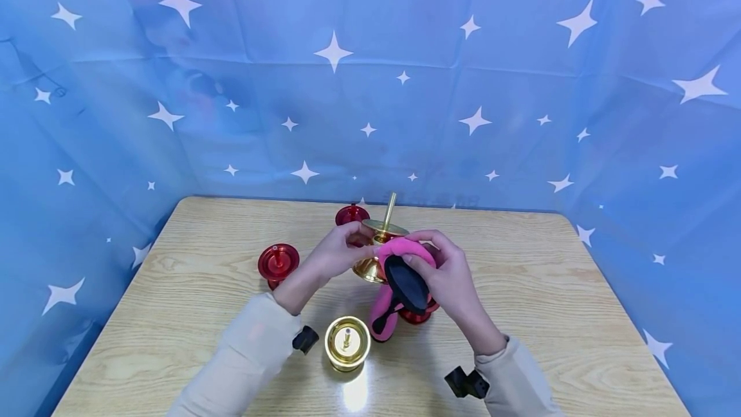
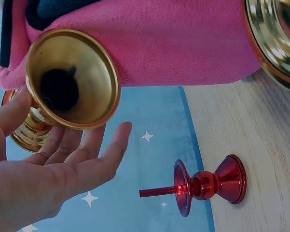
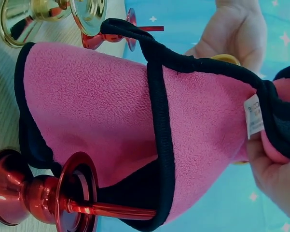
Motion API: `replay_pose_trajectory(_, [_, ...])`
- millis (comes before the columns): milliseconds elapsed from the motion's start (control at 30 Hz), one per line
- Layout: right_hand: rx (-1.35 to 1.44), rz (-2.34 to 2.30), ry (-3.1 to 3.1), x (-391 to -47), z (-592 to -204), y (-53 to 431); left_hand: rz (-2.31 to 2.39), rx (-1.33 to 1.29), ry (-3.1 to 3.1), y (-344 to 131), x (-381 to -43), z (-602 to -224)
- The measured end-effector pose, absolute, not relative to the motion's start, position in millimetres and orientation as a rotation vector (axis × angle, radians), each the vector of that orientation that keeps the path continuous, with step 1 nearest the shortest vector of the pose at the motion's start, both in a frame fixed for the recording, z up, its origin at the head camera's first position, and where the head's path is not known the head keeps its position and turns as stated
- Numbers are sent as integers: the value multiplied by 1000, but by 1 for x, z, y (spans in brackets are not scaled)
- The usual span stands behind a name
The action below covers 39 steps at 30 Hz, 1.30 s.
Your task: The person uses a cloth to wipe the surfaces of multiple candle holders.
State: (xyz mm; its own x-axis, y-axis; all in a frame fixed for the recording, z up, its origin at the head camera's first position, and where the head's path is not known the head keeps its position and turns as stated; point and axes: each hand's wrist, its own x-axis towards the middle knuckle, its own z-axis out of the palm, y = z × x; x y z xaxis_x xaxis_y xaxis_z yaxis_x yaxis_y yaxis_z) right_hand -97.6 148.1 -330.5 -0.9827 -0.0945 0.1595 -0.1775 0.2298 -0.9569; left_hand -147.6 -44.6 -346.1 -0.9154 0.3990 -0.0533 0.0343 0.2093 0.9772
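My left hand (image 1: 341, 251) holds a gold candle holder (image 1: 368, 269) off the table, thumb and fingers around its narrow middle. Its metal rod points up in the head view; the left wrist view looks into the hollow base of the candle holder (image 2: 100, 89). With my right hand (image 1: 457, 278) I pinch a pink cloth (image 1: 405, 248) with black edging and a dark side, right against the gold candle holder. Below the hand the cloth (image 3: 87, 92) hangs in folds, with a white label near my right fingers. The cloth hides part of the held candle holder.
Another gold candle holder (image 1: 347, 345) stands near the front, between my forearms. Red candle holders stand around: one (image 1: 278, 262) at left, one (image 1: 351, 213) at the back, and one (image 3: 43, 193) close beside the hanging cloth. A blue star-printed curtain (image 1: 370, 101) borders the wooden table (image 1: 521, 340).
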Motion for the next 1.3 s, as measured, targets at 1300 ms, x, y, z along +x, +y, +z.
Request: replay_pose_trajectory(1300, [398, 1705, -2243, -97, -337, 142, 1810, 286, 1912, -49, -146, -327])
